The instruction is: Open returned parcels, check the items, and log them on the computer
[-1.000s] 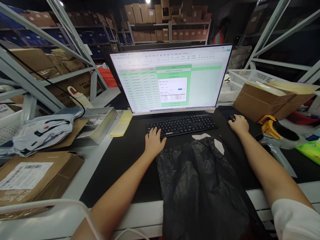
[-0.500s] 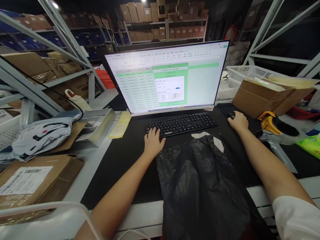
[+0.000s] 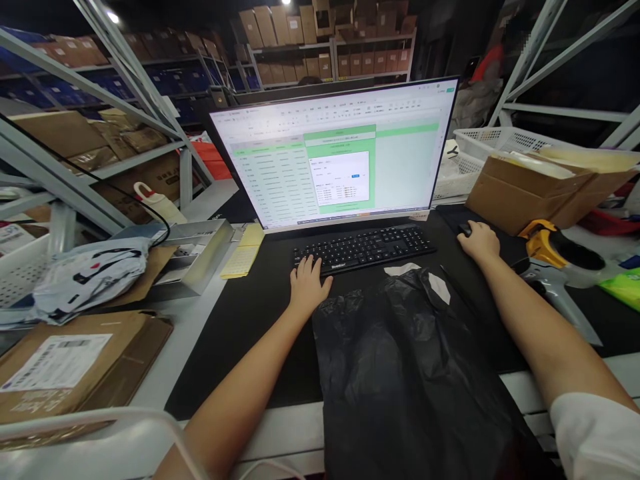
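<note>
My left hand (image 3: 307, 283) rests with spread fingers on the left end of a black keyboard (image 3: 370, 247). To the right, my right hand (image 3: 480, 241) is wrapped over a dark computer mouse (image 3: 465, 229) on the black desk mat (image 3: 260, 347). Behind the keyboard stands a monitor (image 3: 410, 160) showing a spreadsheet with green areas and a white pop-up window. A crumpled black plastic bag (image 3: 395, 373) lies between my forearms and hangs over the desk's front edge. White paper pieces (image 3: 439, 287) stick out at its top.
Yellow sticky notes (image 3: 244, 252) and a grey open box (image 3: 195, 260) sit left of the keyboard. A labelled carton (image 3: 120, 353) lies further left. At right are a yellow-and-grey barcode scanner (image 3: 543, 247), an open cardboard box (image 3: 520, 193) and a white basket (image 3: 500, 143). A person in red (image 3: 490, 63) is behind.
The camera view has shifted slightly. Both hands keep their places on the keyboard and mouse. The person in red at the back right has come further into view.
</note>
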Action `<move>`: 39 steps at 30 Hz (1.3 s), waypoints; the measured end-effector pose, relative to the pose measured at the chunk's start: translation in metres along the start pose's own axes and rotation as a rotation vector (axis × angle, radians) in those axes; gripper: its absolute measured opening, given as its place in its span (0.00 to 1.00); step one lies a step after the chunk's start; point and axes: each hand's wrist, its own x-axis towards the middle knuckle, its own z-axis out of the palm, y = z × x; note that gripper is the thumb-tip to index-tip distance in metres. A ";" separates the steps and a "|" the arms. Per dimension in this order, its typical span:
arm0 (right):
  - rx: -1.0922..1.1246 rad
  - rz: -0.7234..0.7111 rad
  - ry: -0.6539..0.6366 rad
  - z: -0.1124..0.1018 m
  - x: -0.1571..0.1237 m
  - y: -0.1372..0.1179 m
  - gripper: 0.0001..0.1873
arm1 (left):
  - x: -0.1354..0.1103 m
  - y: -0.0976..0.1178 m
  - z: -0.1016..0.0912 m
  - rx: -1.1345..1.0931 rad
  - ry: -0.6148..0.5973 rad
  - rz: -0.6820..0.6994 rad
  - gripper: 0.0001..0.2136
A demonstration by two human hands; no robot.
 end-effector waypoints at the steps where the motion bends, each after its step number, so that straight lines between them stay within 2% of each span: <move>1: -0.002 0.000 -0.001 0.000 0.000 0.000 0.30 | 0.000 0.000 0.000 0.001 0.001 0.000 0.31; 6: 0.009 0.048 0.004 -0.001 -0.001 -0.001 0.31 | 0.000 -0.001 0.001 -0.002 0.007 0.006 0.30; 14: 0.003 0.017 0.001 -0.001 -0.002 -0.001 0.36 | 0.000 0.000 -0.001 -0.001 -0.001 -0.002 0.31; 21: 0.015 0.033 -0.010 -0.001 0.000 -0.001 0.31 | -0.001 0.000 -0.001 -0.003 0.002 0.001 0.31; 24: 0.032 0.061 -0.003 -0.001 0.000 -0.001 0.31 | -0.001 0.000 -0.001 0.002 0.004 0.008 0.30; 30: 0.028 0.006 0.005 0.000 0.000 0.000 0.31 | -0.001 0.000 0.000 0.000 0.017 0.013 0.30; 35: 0.026 0.058 -0.005 -0.001 0.000 -0.001 0.31 | -0.001 0.000 0.000 -0.009 0.012 0.010 0.30; 39: 0.020 0.017 -0.005 -0.001 0.000 0.000 0.32 | -0.001 -0.001 0.001 -0.004 0.015 0.009 0.31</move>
